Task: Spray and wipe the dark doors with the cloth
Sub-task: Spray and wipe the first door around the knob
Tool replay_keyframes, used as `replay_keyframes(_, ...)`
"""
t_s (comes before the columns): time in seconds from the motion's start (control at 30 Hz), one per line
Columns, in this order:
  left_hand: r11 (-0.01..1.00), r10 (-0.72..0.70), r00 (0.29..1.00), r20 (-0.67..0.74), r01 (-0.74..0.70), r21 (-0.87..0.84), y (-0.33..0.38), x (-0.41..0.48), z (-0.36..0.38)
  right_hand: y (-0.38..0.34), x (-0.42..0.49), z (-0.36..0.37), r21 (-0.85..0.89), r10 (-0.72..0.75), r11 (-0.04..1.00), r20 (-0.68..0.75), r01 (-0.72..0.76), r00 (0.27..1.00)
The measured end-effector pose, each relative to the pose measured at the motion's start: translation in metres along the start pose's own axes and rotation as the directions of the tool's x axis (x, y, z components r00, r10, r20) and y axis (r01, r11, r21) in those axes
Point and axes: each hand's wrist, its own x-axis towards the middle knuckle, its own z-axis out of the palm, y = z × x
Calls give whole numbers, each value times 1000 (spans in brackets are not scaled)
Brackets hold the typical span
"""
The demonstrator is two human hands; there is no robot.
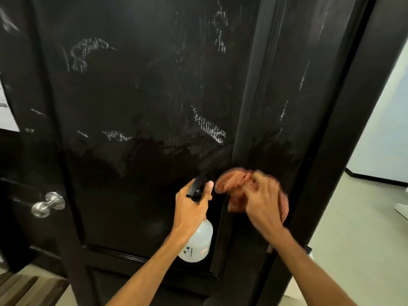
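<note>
A dark door [136,96] fills the view, streaked with white smears on its upper panel and wet and darker lower down. My left hand [192,206] grips the neck of a clear spray bottle [198,244] with a black trigger head, its nozzle pointing at the door. Just to its right, my right hand [262,206] holds a bunched orange-red cloth [234,182] against the door's right stile. The right hand and cloth are blurred by motion.
A silver door knob [47,204] sticks out at the left edge. The dark door frame [331,151] runs down the right side, with pale floor [353,228] and a white wall beyond it. Wooden slats [26,288] lie at the bottom left.
</note>
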Motion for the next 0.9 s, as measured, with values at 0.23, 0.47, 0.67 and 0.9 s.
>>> replay_keyframes(0.23, 998, 60, 998, -26, -59, 33, -4, 14, -33, -53, 47, 20, -21, 153, 988, -112, -156, 982)
replay_keyframes(0.47, 994, 105, 993, -47, -104, 31, -6, 38, -103, -101, 106, 29, 23, 178, 984, -209, -177, 961)
replay_keyframes(0.67, 987, 151, 985, -86, -145, 75, -15, 70, -177, -192, 71, 92, -21, -59, 998, -81, 58, 995)
replay_keyframes(0.9, 981, 168, 977, -128, -153, 119, -23, 101, -273, -258, 190, 93, 37, 193, 981, -254, -190, 948)
